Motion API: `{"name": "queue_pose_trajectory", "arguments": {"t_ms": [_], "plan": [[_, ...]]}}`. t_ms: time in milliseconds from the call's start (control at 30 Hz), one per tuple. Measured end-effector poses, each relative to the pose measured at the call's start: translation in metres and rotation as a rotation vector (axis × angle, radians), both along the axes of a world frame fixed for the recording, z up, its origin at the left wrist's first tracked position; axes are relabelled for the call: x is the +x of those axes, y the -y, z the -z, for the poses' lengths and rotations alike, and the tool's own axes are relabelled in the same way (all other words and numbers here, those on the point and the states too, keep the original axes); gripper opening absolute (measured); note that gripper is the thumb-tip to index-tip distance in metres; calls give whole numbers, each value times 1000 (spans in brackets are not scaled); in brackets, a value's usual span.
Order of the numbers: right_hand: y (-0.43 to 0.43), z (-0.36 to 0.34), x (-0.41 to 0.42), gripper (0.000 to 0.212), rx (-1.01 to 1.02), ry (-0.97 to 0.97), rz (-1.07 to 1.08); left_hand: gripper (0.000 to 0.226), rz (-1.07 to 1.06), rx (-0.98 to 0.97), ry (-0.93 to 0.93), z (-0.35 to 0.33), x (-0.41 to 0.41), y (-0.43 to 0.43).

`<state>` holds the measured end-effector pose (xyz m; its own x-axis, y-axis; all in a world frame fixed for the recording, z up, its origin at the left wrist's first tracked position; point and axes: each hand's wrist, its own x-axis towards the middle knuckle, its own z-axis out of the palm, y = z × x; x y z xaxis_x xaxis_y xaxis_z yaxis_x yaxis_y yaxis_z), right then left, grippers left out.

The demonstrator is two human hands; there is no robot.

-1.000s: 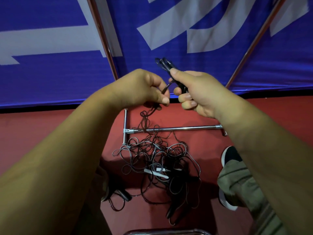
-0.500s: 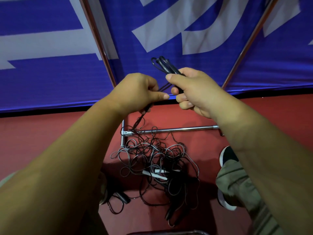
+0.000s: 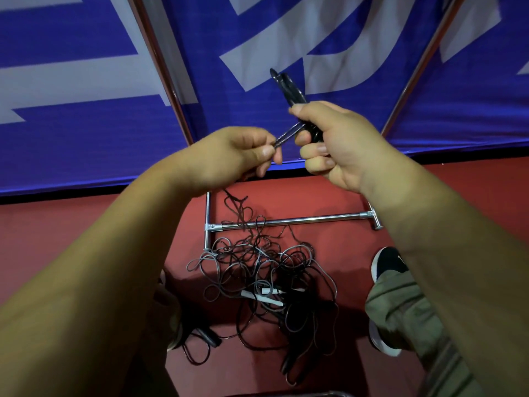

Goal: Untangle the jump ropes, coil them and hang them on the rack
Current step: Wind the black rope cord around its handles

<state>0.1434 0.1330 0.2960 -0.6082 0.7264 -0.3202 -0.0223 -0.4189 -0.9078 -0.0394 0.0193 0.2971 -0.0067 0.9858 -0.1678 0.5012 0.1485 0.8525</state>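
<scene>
Open red floor [image 3: 57, 224] is seen left of the tangled heap of black and grey jump ropes [image 3: 257, 270], which is bounded at the far side by the chrome base bar of the rack [image 3: 286, 222] and at the right by a black shoe [image 3: 386, 262]. A bundle of slim black rope handles [image 3: 289, 87] is gripped in the curled fingers of the right hand [image 3: 337, 144], the long axis tilted up and leftward toward the blue banner [image 3: 86, 133]. A short black cord stretch [image 3: 286, 134] is pinched between thumb and forefinger of the left hand [image 3: 229, 156], and strands are let down from there to the heap.
</scene>
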Motion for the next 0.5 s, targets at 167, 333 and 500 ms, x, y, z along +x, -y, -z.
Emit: {"name": "queue_pose_trajectory", "arguments": {"t_ms": [167,333,500], "plan": [[9,2,-2,12,49,47,-78,15,-6,-117,-105,1,0,-1],[17,-6,1,10,7,106,-280,17,-84,-187,-156,16,0,-3],[24,-9,5,17,-3,159,-541,11,-229,-82,-11,13,-3,-2]]}}
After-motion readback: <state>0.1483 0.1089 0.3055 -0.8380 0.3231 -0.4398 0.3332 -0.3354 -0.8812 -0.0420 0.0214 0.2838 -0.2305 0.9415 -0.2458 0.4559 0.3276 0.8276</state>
